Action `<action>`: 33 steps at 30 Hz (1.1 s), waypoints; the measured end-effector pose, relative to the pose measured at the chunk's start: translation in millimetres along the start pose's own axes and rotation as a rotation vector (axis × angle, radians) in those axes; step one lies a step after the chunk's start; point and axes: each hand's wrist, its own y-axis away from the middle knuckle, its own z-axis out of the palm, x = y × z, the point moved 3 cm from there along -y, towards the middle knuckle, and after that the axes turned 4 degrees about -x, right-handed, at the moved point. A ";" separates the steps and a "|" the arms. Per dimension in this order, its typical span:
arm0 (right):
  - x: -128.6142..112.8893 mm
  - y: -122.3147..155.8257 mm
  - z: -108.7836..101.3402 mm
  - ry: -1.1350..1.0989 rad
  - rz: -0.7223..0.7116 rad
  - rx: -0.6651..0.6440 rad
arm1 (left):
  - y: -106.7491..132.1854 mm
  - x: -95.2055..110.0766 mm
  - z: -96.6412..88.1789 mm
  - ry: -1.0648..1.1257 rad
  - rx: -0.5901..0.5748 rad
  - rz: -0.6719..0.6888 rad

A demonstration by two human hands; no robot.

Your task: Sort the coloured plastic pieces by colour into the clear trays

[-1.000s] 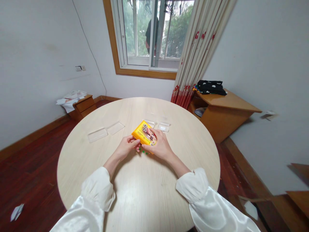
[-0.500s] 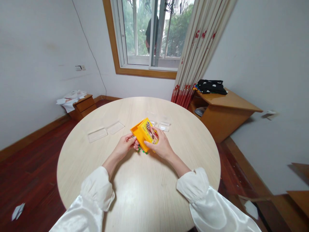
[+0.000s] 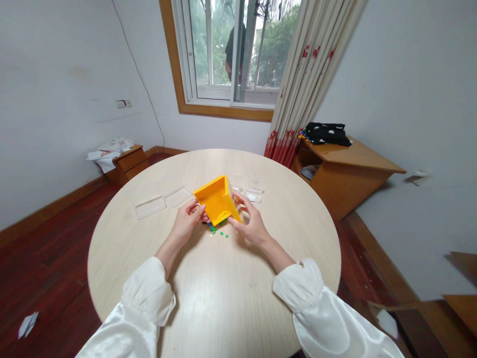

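Observation:
Both my hands hold a yellow box (image 3: 217, 200) tilted up above the round wooden table (image 3: 208, 293). My left hand (image 3: 188, 220) grips its left lower corner. My right hand (image 3: 250, 224) wraps the printed right side. The box's plain yellow face is turned toward me. Small green and coloured pieces (image 3: 219, 232) lie scattered on the table just under the box, between my hands.
Two clear plastic lids (image 3: 150, 207) lie to the left on the table, and smaller clear trays (image 3: 253, 195) lie behind the box. A wooden cabinet (image 3: 346, 171) with dark cloth stands at the right, a low stand with papers (image 3: 122, 159) at the left wall.
The box has been lifted and tipped up from nearly flat to steeply tilted, its plain face now toward me. More small pieces now show on the table beneath it.

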 end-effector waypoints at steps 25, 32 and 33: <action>31.8 -2.0 -7.4 -0.053 -0.015 0.146 | -6.2 -7.0 -17.3 -0.051 0.151 0.066; 35.2 -4.1 -9.1 -0.081 -0.012 0.141 | -6.6 -9.8 -19.2 -0.027 0.172 0.080; 35.1 -4.0 -9.4 -0.081 -0.012 0.139 | -6.7 -9.9 -19.2 -0.023 0.171 0.083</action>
